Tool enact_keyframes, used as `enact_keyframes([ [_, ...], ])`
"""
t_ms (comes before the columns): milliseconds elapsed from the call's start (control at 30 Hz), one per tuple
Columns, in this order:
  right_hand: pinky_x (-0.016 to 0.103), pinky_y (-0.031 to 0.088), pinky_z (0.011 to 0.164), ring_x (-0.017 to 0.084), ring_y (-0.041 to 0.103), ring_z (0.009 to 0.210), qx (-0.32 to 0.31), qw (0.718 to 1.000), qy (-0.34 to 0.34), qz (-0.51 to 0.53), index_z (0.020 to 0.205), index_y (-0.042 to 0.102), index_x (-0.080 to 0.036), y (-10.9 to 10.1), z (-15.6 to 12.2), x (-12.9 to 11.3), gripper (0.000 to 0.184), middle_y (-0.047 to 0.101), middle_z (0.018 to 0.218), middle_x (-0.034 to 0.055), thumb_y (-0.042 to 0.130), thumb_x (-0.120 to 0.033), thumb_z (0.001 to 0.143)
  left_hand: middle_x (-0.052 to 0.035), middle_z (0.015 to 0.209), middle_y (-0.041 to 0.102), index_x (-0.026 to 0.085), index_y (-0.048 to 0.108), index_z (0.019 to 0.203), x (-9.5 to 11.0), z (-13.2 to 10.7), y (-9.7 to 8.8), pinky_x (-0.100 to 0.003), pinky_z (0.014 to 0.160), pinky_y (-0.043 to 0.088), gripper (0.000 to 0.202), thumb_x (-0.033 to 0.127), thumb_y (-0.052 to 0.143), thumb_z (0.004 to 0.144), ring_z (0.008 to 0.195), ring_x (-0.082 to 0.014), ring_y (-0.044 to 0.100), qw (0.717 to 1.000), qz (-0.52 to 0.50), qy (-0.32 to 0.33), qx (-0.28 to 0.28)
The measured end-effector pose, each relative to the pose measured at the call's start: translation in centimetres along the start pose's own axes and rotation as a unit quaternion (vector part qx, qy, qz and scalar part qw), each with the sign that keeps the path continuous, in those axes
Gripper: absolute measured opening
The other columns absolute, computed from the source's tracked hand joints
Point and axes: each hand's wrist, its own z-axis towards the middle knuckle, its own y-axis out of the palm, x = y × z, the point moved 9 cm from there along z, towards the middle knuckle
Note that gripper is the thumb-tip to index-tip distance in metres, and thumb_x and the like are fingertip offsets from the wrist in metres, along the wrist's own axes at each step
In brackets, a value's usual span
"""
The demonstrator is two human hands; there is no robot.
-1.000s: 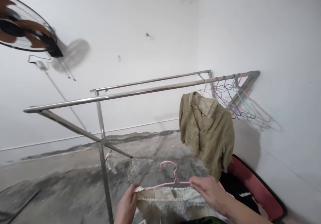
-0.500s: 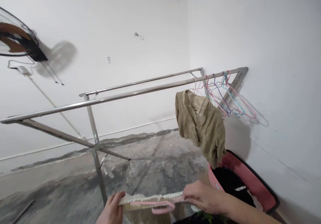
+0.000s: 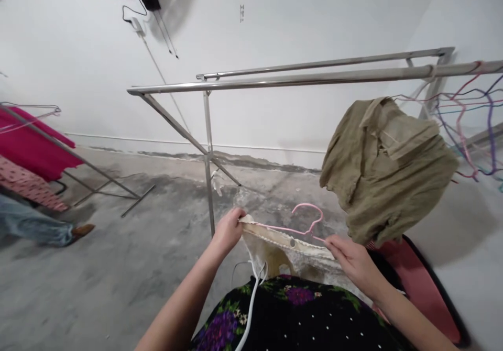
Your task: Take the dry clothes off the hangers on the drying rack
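Pink hanger [image 3: 307, 232], illegible wall writing [image 3: 242, 13]

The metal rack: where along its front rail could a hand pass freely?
Along the front rail, the bare stretch runs from its left end to the first hanger hook. Rightward it is crowded with coloured hangers; the green shirt hangs below.

our left forearm [image 3: 184, 301] slants up and to the right from the bottom of the view, and our right forearm [image 3: 411, 311] slants up and to the left, both bare. our left hand [image 3: 228, 230] is closed in a curled pinch; our right hand [image 3: 352, 261] pinches too, slightly lower and well apart from it.
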Motion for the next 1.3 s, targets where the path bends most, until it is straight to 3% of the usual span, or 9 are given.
enact_keyframes([
  [233, 0.022, 0.038, 0.065, 0.013, 0.05, 0.067, 0.078, 0.997, -0.009, 0.0, 0.088, 0.057, -0.02, -2.0, 0.1, -1.7, 0.023, 0.055, 0.075, -0.0001, 0.042, -0.036, 0.098, -0.0057, 0.101, 0.049, 0.019, 0.048, 0.099, 0.5, -0.8, 0.6, -0.028, 0.076, 0.043, 0.025, 0.011, 0.048, 0.076, 0.084, -0.0178, 0.054, 0.999, 0.011, 0.02, 0.027],
  [333, 0.023, 0.04, 0.067, 0.015, 0.055, 0.072, 0.073, 0.997, -0.024, -0.004, 0.087, 0.06, -0.021, -1.8, 0.3, -3.0, 0.024, 0.059, 0.079, 0.0018, 0.043, -0.035, 0.097, -0.0063, 0.102, 0.048, 0.018, 0.046, 0.101, 0.6, -0.9, 0.2, -0.031, 0.08, 0.043, 0.021, 0.017, 0.049, 0.079, 0.087, -0.0189, 0.053, 0.997, -0.019, 0.005, 0.068],
  [433, 0.024, 0.043, 0.074, 0.018, 0.059, 0.084, 0.054, 0.997, -0.047, 0.003, 0.087, 0.061, -0.021, -0.8, 0.3, -3.4, 0.024, 0.063, 0.09, 0.0051, 0.043, -0.033, 0.097, -0.0069, 0.096, 0.048, 0.018, 0.047, 0.09, 0.1, -0.8, -0.2, -0.033, 0.08, 0.041, 0.017, 0.009, 0.044, 0.076, 0.087, -0.0208, 0.052, 0.995, -0.041, -0.028, 0.087],
  [733, 0.025, 0.042, 0.074, 0.016, 0.058, 0.08, 0.038, 0.999, -0.017, -0.015, 0.09, 0.06, -0.021, -0.9, 0.3, -1.4, 0.022, 0.062, 0.089, 0.0025, 0.046, -0.038, 0.096, -0.0018, 0.078, 0.061, 0.015, 0.059, 0.084, -1.7, -0.1, 0.0, -0.025, 0.065, 0.037, 0.03, 0.002, 0.044, 0.063, 0.073, -0.0154, 0.054, 0.99, -0.14, -0.018, -0.015],
  [833, 0.025, 0.042, 0.067, 0.016, 0.056, 0.072, 0.017, 1.0, -0.009, 0.0, 0.087, 0.061, -0.019, -0.1, 0.6, -1.2, 0.029, 0.062, 0.082, 0.003, 0.046, -0.043, 0.095, -0.0016, 0.075, 0.062, 0.014, 0.061, 0.085, -1.2, -0.2, 0.2, -0.023, 0.062, 0.039, 0.024, 0.008, 0.047, 0.066, 0.071, -0.0147, 0.055, 0.979, -0.194, -0.004, -0.059],
  [967, 0.024, 0.043, 0.065, 0.016, 0.055, 0.069, 0.042, 0.998, 0.018, 0.041, 0.086, 0.063, -0.017, 0.1, 0.6, 1.1, 0.033, 0.06, 0.076, 0.0033, 0.046, -0.043, 0.095, -0.0032, 0.077, 0.064, 0.012, 0.06, 0.088, 0.5, -1.1, 0.1, -0.023, 0.064, 0.044, 0.021, 0.02, 0.051, 0.07, 0.072, -0.0151, 0.059, 0.953, -0.269, 0.026, -0.136],
  [1100, 0.027, 0.045, 0.073, 0.02, 0.058, 0.082, 0.04, 0.995, 0.025, 0.091, 0.084, 0.065, -0.017, -0.1, -0.1, 2.6, 0.03, 0.063, 0.086, 0.0053, 0.051, -0.043, 0.092, -0.0022, 0.078, 0.064, 0.012, 0.058, 0.09, 0.2, -1.7, 0.1, -0.021, 0.062, 0.043, 0.029, 0.013, 0.045, 0.064, 0.072, -0.0136, 0.058, 0.937, -0.313, 0.01, -0.153],
  [1200, 0.026, 0.044, 0.059, 0.017, 0.056, 0.068, 0.116, 0.972, 0.056, 0.197, 0.079, 0.062, -0.018, -1.5, -0.4, 2.9, 0.027, 0.06, 0.073, 0.0039, 0.057, -0.043, 0.088, 0.0006, 0.069, 0.059, 0.013, 0.057, 0.08, -1.7, -1.3, 0.2, -0.02, 0.058, 0.038, 0.028, 0.008, 0.042, 0.058, 0.066, -0.0123, 0.052, 0.956, -0.277, -0.023, -0.09],
  [1300, 0.023, 0.034, 0.042, 0.01, 0.042, 0.046, 0.241, 0.912, 0.042, 0.329, 0.077, 0.059, -0.02, -3.5, 0.3, 1.2, 0.03, 0.051, 0.06, -0.001, 0.065, -0.049, 0.081, -0.0001, 0.07, 0.06, 0.014, 0.062, 0.079, -1.9, -1.1, 0.1, -0.023, 0.065, 0.04, 0.028, 0.008, 0.042, 0.061, 0.069, -0.0142, 0.052, 0.968, -0.246, -0.027, -0.052],
])
